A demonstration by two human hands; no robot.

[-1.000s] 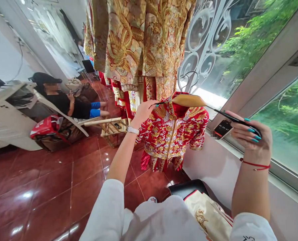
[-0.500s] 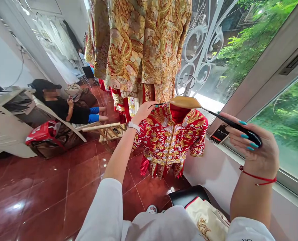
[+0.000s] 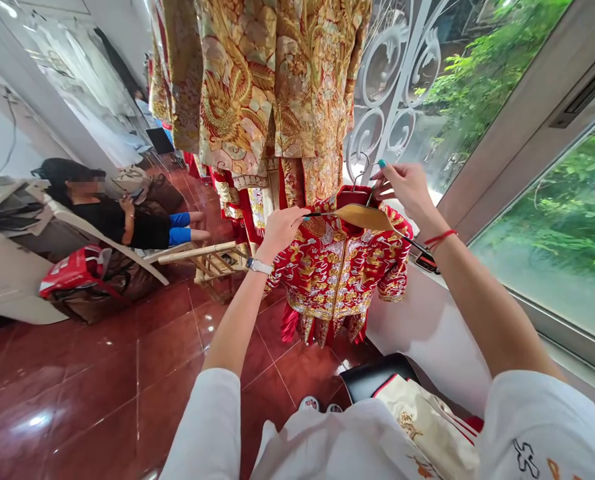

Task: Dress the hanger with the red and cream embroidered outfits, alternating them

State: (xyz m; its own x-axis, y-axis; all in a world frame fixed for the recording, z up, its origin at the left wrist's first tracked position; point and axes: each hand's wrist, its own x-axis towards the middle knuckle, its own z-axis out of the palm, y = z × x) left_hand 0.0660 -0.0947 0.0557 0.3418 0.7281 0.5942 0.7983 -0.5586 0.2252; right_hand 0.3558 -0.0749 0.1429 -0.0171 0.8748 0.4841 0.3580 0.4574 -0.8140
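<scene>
A small red jacket with gold embroidery (image 3: pixel 340 267) hangs on a wooden hanger (image 3: pixel 365 215) held up in front of me. My left hand (image 3: pixel 280 230) grips the hanger's left end at the jacket's shoulder. My right hand (image 3: pixel 402 188) pinches the neck of the metal hook (image 3: pixel 360 170) above the red collar. The hanger's right end, a dark arm, pokes out past my right wrist.
Large gold and red embroidered robes (image 3: pixel 262 87) hang just behind. A white scrollwork grille (image 3: pixel 397 73) and window sill (image 3: pixel 552 320) lie right. A seated person in black (image 3: pixel 122 217) is at left, beside a red bag (image 3: pixel 75 270). A black stool with cream cloth (image 3: pixel 377 377) stands below.
My right hand let go of the hanger's dark right end and moved up and left to the hook. My view shifted slightly; the phone on the sill is now mostly hidden.
</scene>
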